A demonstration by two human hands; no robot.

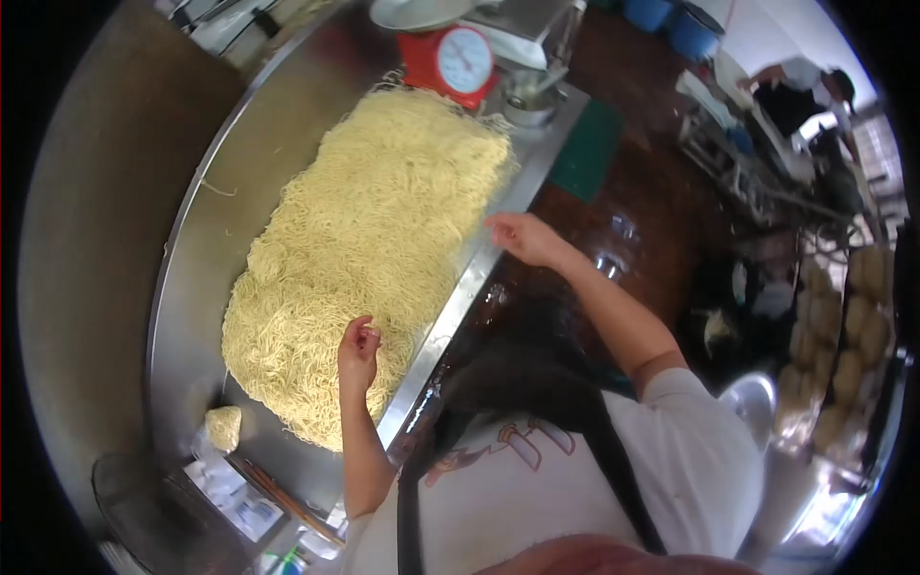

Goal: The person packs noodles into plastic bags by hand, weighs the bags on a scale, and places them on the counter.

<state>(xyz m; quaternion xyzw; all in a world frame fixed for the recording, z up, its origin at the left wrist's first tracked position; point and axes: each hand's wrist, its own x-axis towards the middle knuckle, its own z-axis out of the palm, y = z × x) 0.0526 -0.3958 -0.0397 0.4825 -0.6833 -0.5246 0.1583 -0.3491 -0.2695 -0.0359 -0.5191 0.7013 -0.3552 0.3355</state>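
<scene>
A broad heap of pale yellow noodles (374, 211) covers much of a metal-walled worktable (225, 216). Over the near part of the heap is my left hand (358, 353), fingers loosely bent and a little apart, with nothing visible in them. My right hand (518, 236) is at the table's front rim, beside the right edge of the noodles. Its fingers reach toward the heap, slightly bent, and I see nothing held in them. Whether either hand touches the noodles I cannot tell.
A red dial scale (448, 65) with a metal pan stands at the far end, beside a metal pot (530, 99). Near the left corner lie a small bagged portion of noodles (224, 427) and wooden sticks (287, 500). Another person (800, 91) works at the far right, near racked bags (843, 355).
</scene>
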